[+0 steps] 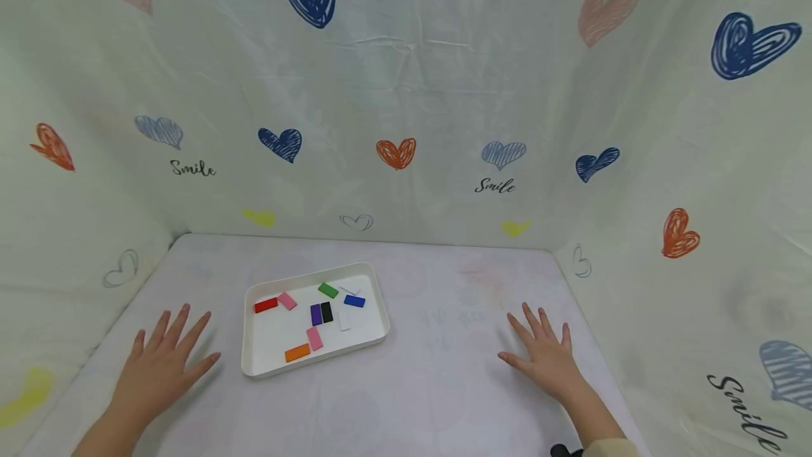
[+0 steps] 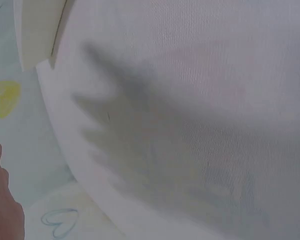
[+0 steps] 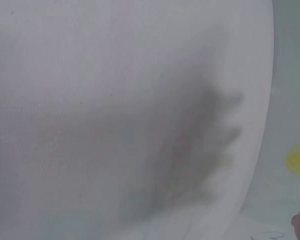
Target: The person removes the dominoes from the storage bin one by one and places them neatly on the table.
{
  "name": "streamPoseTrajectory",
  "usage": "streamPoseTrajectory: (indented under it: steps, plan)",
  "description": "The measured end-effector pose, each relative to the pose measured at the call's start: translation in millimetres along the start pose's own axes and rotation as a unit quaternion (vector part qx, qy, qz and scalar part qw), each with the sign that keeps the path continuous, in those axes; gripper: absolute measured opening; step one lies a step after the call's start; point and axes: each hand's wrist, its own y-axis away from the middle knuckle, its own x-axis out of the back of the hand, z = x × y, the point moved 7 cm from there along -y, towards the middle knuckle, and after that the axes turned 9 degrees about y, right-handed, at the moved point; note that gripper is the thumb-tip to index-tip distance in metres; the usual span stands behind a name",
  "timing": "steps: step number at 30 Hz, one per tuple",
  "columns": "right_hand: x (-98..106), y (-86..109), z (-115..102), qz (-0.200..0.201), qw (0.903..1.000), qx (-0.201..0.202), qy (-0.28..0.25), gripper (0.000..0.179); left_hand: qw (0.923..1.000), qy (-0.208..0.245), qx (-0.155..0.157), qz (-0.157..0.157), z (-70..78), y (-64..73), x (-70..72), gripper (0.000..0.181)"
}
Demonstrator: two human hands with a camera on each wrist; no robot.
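My left hand (image 1: 157,369) is spread flat with straight fingers, left of a white tray (image 1: 249,344), holding nothing. Over the right part of the table my right hand (image 1: 545,358) is spread too, its fingers apart and nothing in them. Inside the tray lie small coloured blocks: a red block (image 1: 266,305), an orange block (image 1: 297,352), a green block (image 1: 328,290), a blue block (image 1: 354,300), a purple block (image 1: 316,314), a black block (image 1: 326,312), two pink ones and some white pieces. Both wrist views show mostly hand shadows on the tabletop.
A pale tabletop (image 1: 431,386) carries the tray. Light curtains with printed hearts (image 1: 396,154) hang behind it and along both sides. A small dark object (image 1: 561,451) shows by the right wrist at the bottom edge.
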Motion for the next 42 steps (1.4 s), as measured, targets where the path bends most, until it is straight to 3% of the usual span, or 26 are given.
streamPoseTrajectory:
  steps: [8,17,23,27,33,36,39,42]
  plan:
    - [6.7,-6.7,-25.4,0.046,0.9982,0.03,-0.023,0.078,0.998,0.062,0.011,-0.003,8.5,-11.7,-9.6,0.083]
    - [3.9,-19.2,-56.5,0.055,0.9945,0.055,-0.07,0.075,0.9833,0.153,0.072,-0.068,20.3,-32.1,-36.8,0.078]
    - [3.6,-28.5,-79.9,0.052,0.9899,0.077,-0.106,0.076,0.976,0.193,0.089,-0.049,26.0,-38.5,-50.5,0.07]
    - [5.0,-34.9,-95.9,0.051,0.9852,0.093,-0.135,0.075,0.9658,0.232,0.113,-0.025,28.9,-40.1,-59.3,0.064]
    - [5.4,-46.6,-122.1,0.032,0.981,0.114,-0.154,0.076,0.9359,0.304,0.177,0.017,24.4,-40.0,-72.4,0.058]
    - [5.6,-52.6,-136.2,0.022,0.9792,0.121,-0.161,0.075,0.9253,0.32,0.202,0.029,19.7,-37.6,-78.5,0.056]
    - [5.7,-58.1,-150.6,0.01,0.9772,0.127,-0.17,0.073,0.9197,0.326,0.216,0.03,18.0,-34.5,-81.4,0.056]
    - [3.8,-63.0,-163.9,-0.007,0.9762,0.124,-0.178,0.072,0.9189,0.332,0.212,0.027,18.3,-32.4,-83.0,0.056]
